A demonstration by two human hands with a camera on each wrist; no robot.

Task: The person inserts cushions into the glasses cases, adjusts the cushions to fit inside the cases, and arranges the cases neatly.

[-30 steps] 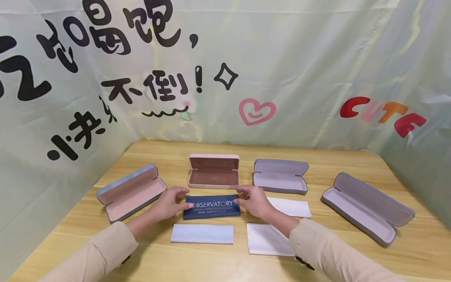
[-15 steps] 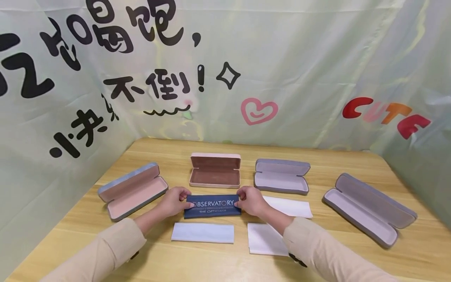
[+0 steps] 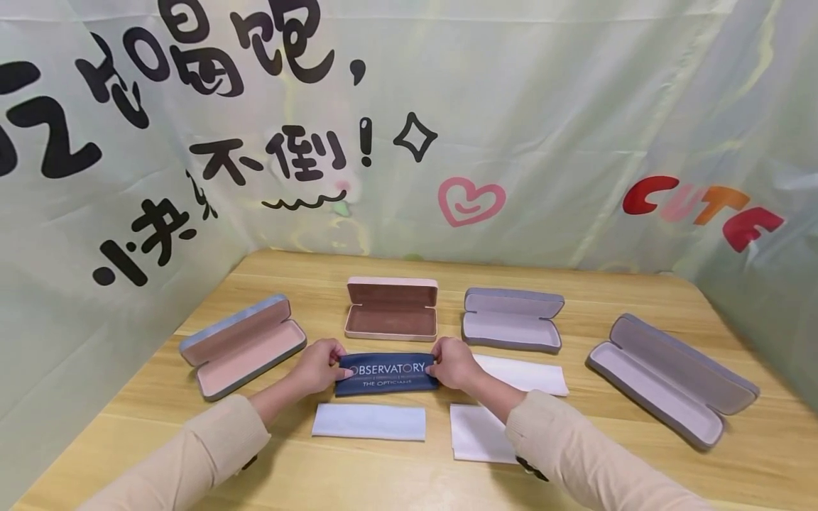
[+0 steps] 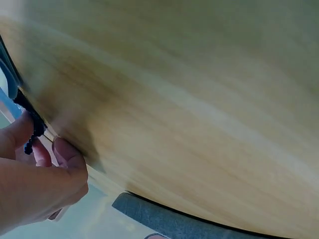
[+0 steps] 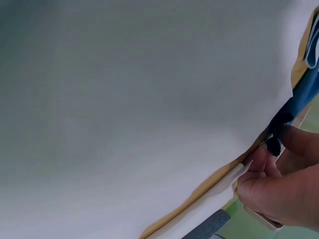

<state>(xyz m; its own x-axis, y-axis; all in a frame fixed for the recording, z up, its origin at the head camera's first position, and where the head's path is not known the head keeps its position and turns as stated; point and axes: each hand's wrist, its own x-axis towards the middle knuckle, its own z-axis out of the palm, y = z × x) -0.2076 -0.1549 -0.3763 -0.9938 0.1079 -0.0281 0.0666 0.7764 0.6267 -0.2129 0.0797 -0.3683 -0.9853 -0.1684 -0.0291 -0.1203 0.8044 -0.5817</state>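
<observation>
A folded navy cleaning cloth [image 3: 386, 387] printed "OBSERVATORY THE OPTICIANS" lies across the middle of the table. My left hand [image 3: 315, 367] pinches its left end, thumb on top and fingers curled behind. At the opposite end, my right hand [image 3: 456, 363] pinches the cloth in the same way. The left wrist view has the left hand [image 4: 42, 179] with a dark bunched edge between thumb and fingers. In the right wrist view, the right hand [image 5: 281, 184] holds a dark blue edge beside white cloth [image 5: 149, 109]. Whether the middle touches the table is unclear.
A pale blue folded cloth [image 3: 368, 422] lies nearer me. Two white cloths [image 3: 524, 374] lie partly under my right forearm. Behind stand open glasses cases: a blue one [image 3: 252, 358], a pink one [image 3: 391, 325], a grey-purple one [image 3: 511, 330] and another [image 3: 664, 397] at the right.
My fingers have drawn in and curled at both ends of the navy cloth, so it is now pinched. The cloth itself has hardly moved; the head view has shifted slightly.
</observation>
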